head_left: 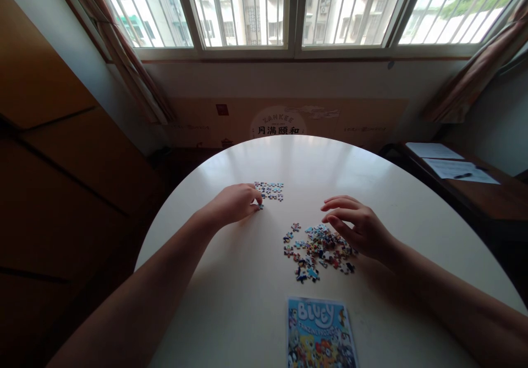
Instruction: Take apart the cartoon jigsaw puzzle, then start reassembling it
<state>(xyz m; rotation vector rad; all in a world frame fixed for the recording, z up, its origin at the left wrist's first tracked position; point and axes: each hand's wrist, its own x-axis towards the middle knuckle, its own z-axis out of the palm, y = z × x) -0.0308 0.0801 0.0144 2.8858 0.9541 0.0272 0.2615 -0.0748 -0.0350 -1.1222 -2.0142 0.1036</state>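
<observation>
My left hand (233, 204) rests on the round white table (297, 161), fingers curled and pinched on a small puzzle piece (260, 207) right beside a joined patch of puzzle pieces (270, 190). My right hand (358, 225) hovers with fingers spread over the right side of a loose pile of colourful puzzle pieces (317, 250); nothing shows in it. A blue puzzle box with cartoon art (319, 334) lies flat at the near edge of the table.
A dark side table (487, 192) with white papers (447, 161) and a pen stands at the right. A wall with a printed sign (277, 126) and barred windows lies behind. Brown curtains hang on both sides. Wooden panelling fills the left.
</observation>
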